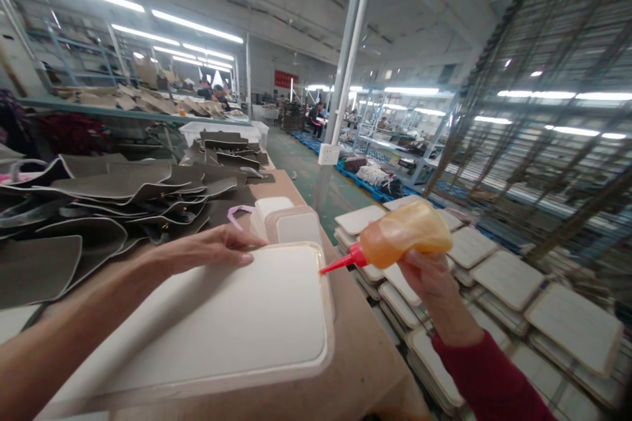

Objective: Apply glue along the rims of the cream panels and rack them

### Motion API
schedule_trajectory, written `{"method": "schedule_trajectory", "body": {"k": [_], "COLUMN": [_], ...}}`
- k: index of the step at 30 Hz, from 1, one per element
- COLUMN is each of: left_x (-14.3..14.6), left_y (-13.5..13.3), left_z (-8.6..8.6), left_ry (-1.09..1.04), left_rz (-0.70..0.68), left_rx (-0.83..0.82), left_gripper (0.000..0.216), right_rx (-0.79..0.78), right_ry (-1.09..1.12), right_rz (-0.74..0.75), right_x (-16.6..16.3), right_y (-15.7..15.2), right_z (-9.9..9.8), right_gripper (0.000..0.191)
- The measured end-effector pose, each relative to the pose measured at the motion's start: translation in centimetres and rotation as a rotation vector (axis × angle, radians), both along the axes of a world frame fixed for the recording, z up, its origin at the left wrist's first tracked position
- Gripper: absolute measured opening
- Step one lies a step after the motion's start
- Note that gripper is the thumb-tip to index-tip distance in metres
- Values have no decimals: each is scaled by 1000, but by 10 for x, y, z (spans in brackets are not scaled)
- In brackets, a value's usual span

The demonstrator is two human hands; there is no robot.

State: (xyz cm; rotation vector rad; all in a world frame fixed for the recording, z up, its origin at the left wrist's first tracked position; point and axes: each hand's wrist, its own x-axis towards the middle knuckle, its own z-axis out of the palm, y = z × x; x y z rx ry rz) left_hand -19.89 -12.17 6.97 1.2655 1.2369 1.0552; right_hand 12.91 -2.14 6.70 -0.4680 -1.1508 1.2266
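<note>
A white rounded-corner panel [237,322] lies over the brown table surface, with a pale border around its raised middle. My left hand [222,247] grips its far edge, thumb on top and fingers along the rim. In my right hand [429,279] is a squeeze bottle [407,233] of amber liquid, tilted on its side. Its red nozzle [340,262] points left, with the tip at the panel's right border near the far corner. A shiny wet line shows along that border. Just beyond the panel stands a stack of smaller pale pieces [296,227].
Dark grey cut pieces with light edges [123,184] are heaped on the left. To the right, several stacks of white panels [508,276] stand below table height, near a tall wire rack [538,92]. A metal post [340,79] with a socket box [328,154] rises beyond the table.
</note>
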Motion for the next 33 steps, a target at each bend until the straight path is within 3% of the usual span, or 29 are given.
{"method": "schedule_trajectory", "body": {"k": [4,9,19,24,28,33], "left_x": [-10,-13,-13,-17,-23,-29], "left_y": [4,9,6,7,8,9], "left_z": [16,22,20,16,10,3], "left_ry": [64,64,35,37,-18,-87], "left_rz": [-319,-376,-326,-325,-154,-39], "left_rx": [-198,-181,-169,-154,-137,-120], "left_gripper": [37,36,35,37,45,51], "right_rx": [14,49,40,6,0,-7], "right_ry": [-24,-62,-83,-123,-132,-163], "right_rz": [30,106,149,159,167,113], "right_x": [0,7,14,16,12,8], "right_y": [-4,-10,-24,-30,-39,-48], "right_z": [1,0,-8,-9,-2,4], "right_gripper": [73,65,52,56,66,63]}}
